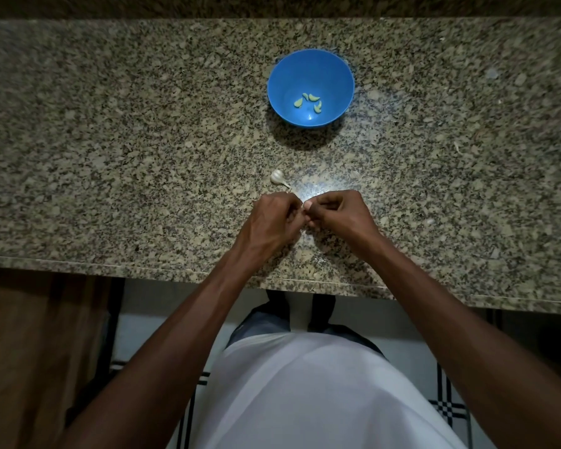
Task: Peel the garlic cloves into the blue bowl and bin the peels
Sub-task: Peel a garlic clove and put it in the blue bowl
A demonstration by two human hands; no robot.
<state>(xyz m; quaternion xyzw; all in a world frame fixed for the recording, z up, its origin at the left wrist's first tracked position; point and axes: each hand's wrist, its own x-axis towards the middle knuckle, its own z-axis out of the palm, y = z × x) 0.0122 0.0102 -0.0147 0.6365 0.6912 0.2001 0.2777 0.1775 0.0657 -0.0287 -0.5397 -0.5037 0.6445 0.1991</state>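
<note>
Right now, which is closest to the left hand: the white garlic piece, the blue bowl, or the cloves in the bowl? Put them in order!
Measured from the left hand in the head view:
1. The white garlic piece, on the counter just beyond the knuckles.
2. The blue bowl, farther back and slightly right; its near rim comes first.
3. The peeled cloves, lying on the bowl's bottom, just past that near rim.

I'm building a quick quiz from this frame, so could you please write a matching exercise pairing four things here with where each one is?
Things:
1. peeled cloves
2. blue bowl
3. unpeeled garlic piece
4. hands: left hand, right hand

Places:
A. on the counter, beyond the unpeeled garlic
B. just beyond the left hand's knuckles
C. inside the bowl
D. fingertips together near the counter's front edge

Pairs: 1-C, 2-A, 3-B, 4-D
</note>
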